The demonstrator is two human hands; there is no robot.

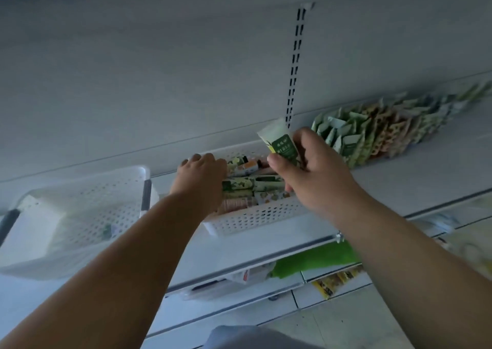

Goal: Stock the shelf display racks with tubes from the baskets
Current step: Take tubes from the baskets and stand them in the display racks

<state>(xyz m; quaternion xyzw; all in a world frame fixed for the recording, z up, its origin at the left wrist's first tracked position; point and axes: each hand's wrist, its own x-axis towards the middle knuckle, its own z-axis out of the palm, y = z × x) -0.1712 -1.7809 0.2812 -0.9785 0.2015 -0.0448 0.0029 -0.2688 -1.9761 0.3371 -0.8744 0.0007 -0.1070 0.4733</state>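
A white perforated basket stands on the shelf, holding several green and orange tubes lying flat. My right hand is above the basket's right end, shut on a white-and-green tube held upright. My left hand reaches into the left end of the basket, fingers down among the tubes; whether it grips one is hidden. To the right, a row of stocked tubes stands in a display rack along the shelf back.
A second white perforated basket with dark handles sits tilted at the left on the same shelf. A slotted upright runs up the back panel. Lower shelves hold a green pack and yellow packs.
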